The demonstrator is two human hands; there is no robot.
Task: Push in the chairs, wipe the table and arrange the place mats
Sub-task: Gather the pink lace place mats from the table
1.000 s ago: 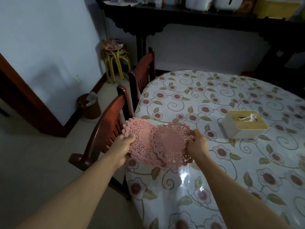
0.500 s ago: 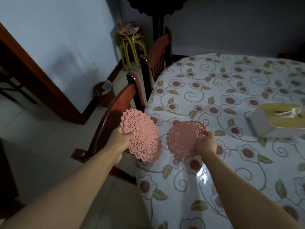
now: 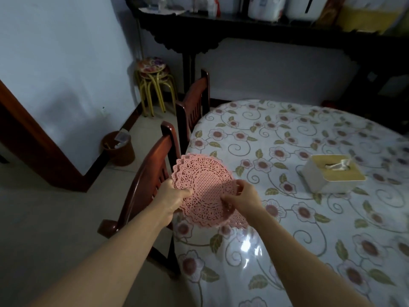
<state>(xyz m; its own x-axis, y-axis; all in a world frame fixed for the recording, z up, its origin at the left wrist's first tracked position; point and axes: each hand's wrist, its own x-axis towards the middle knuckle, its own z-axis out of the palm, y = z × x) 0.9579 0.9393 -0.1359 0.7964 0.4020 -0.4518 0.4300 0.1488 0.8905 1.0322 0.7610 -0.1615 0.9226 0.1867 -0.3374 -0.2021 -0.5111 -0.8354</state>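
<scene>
Left hand [image 3: 171, 193] grips a stack of pink mats [image 3: 202, 185] by its left rim, above the table's [image 3: 287, 251] left edge. Right hand [image 3: 242, 199] pinches a mat at the stack's right side. Tissue box [image 3: 332, 173] mid-table, a tissue poking out. Two chairs [image 3: 150, 173] at the left edge. Bin [image 3: 118, 149] by the wall holds trash.
</scene>
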